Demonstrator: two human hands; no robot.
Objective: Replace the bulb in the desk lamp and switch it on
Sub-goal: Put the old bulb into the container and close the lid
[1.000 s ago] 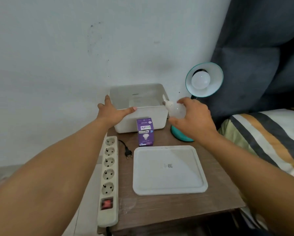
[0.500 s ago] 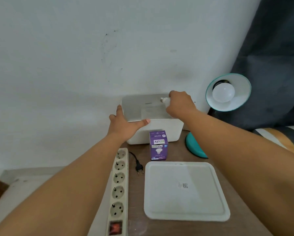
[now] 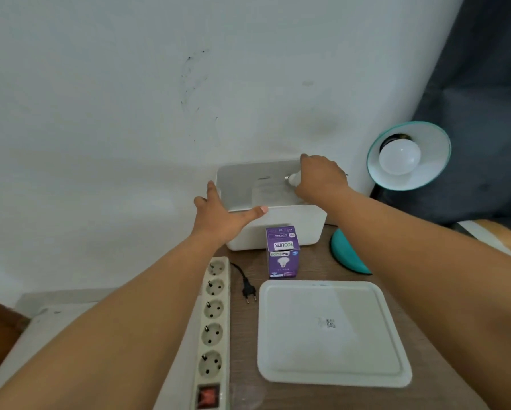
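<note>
A teal desk lamp shade (image 3: 432,164) faces me at the right with a round white bulb (image 3: 399,156) screwed into it; its teal base (image 3: 346,255) sits on the table. My right hand (image 3: 321,179) is closed on a second white bulb (image 3: 292,179), holding it inside the open white box (image 3: 278,229), with the bulb's metal screw end pointing left. My left hand (image 3: 221,217) grips the box's front left rim, thumb along the edge. A purple bulb carton (image 3: 282,251) stands in front of the box.
A white lid (image 3: 331,332) lies flat on the wooden table (image 3: 245,335). A white power strip (image 3: 214,327) with a red switch runs along the left edge, and a loose black plug (image 3: 248,290) lies beside it. A wall is behind, bedding to the right.
My right hand has carried the second bulb from in front of the lamp base up and over the box rim, down into the box. My left hand stays on the rim.
</note>
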